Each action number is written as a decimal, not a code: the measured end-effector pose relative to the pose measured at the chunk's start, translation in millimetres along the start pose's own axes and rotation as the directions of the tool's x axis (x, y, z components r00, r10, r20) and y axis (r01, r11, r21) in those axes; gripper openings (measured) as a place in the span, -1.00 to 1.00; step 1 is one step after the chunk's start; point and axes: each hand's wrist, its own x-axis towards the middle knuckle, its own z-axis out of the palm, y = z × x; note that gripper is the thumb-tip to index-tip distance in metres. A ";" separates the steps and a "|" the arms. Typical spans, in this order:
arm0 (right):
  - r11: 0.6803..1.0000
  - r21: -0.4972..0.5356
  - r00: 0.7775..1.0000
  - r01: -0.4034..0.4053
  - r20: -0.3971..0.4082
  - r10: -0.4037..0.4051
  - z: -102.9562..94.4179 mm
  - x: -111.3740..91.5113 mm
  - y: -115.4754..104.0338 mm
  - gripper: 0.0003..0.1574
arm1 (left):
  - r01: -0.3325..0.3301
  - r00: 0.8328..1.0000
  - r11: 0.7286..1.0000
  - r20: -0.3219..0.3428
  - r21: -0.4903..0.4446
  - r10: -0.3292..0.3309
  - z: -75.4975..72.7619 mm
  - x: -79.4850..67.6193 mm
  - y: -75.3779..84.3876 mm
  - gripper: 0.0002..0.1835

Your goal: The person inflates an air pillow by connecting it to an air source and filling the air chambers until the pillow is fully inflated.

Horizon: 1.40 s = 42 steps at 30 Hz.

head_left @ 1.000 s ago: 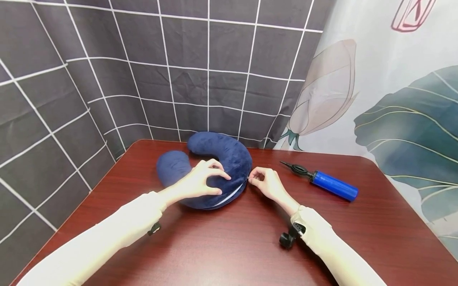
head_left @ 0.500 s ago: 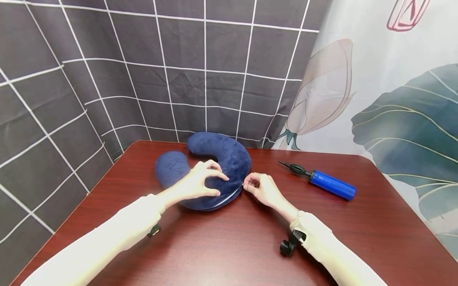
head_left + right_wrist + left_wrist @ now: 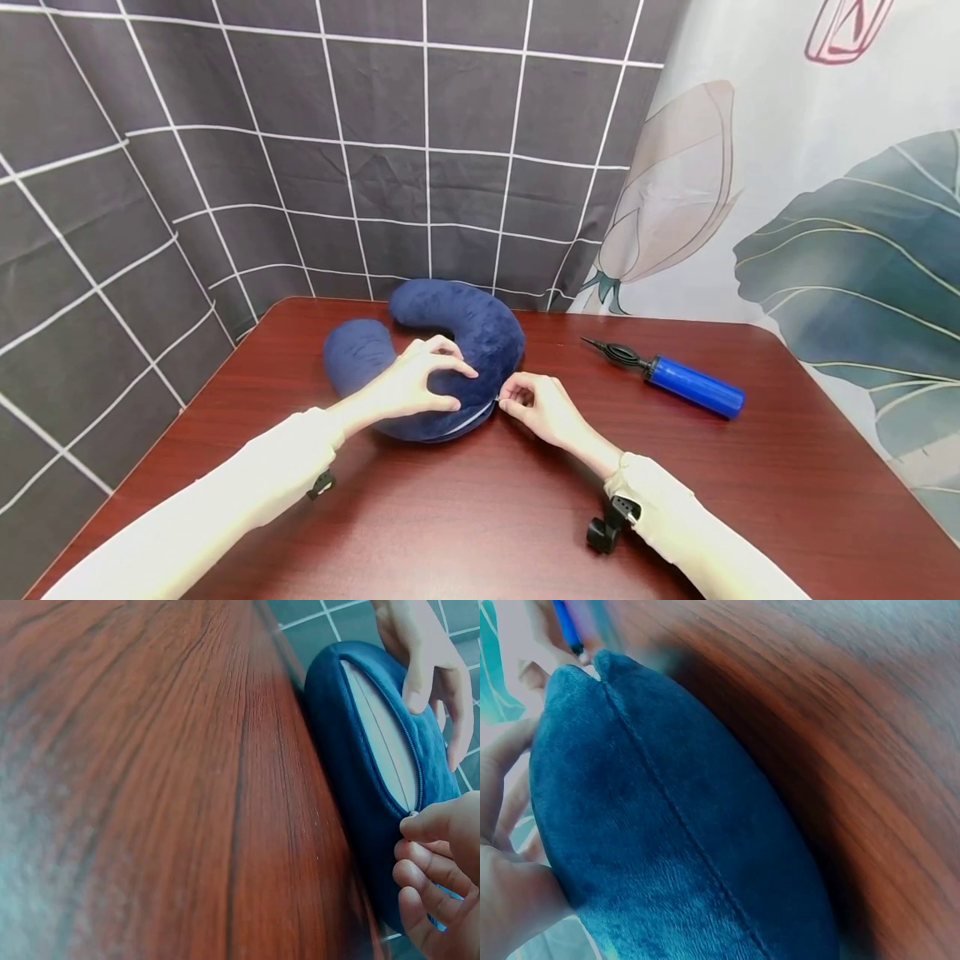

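Note:
A navy blue U-shaped neck pillow (image 3: 487,329) lies on the table with its curve toward the right. Along its outer edge runs an opened zipper, and white inner material (image 3: 382,735) shows through the gap. My right hand (image 3: 546,410) pinches the zipper pull (image 3: 412,816) between thumb and forefinger, at the lower right of the curve. The other right fingers are bent behind it. My left hand (image 3: 423,379) rests on top of the pillow, thumb and fingers spread apart and bent lightly, just left of the gap. In the left wrist view the pillow's seamed side fills the middle.
A blue hand pump (image 3: 693,385) with a black nozzle lies at the right of the reddish-brown wooden table (image 3: 480,533). Behind the table hang a dark grid curtain (image 3: 382,100) and a white curtain with leaf and bud prints (image 3: 780,125).
My right hand has moved left and toward me along the pillow's edge with the zipper pull, and the white gap has grown shorter. My left hand stays in place on the pillow.

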 end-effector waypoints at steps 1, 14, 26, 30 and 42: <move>1.000 0.002 1.000 0.002 0.000 -0.002 0.0 0.4 0.6 -0.89 | 0.004 1.000 1.000 -0.002 -0.004 -0.004 0.0 0.4 0.7 -0.59; 0.997 -0.007 0.995 -0.081 -0.052 0.080 -8.3 16.0 12.9 -0.94 | 0.210 0.975 0.977 -0.083 0.028 -0.207 14.0 14.5 23.4 -0.60; 0.998 0.006 0.995 -0.064 -0.082 0.064 -9.0 16.6 17.7 -0.93 | -0.191 0.981 0.976 -0.004 0.103 0.192 -7.8 -3.4 -1.0 -0.60; 0.998 0.005 0.993 -0.067 -0.098 0.067 -9.4 16.8 18.2 -0.90 | -0.289 0.957 0.945 0.048 0.152 0.285 -16.7 -13.7 -10.2 -0.51; 0.997 -0.020 0.995 -0.077 -0.065 0.075 -8.4 11.3 13.1 -0.91 | -0.279 0.960 0.954 0.043 0.107 0.276 -10.8 -15.7 -16.6 -0.48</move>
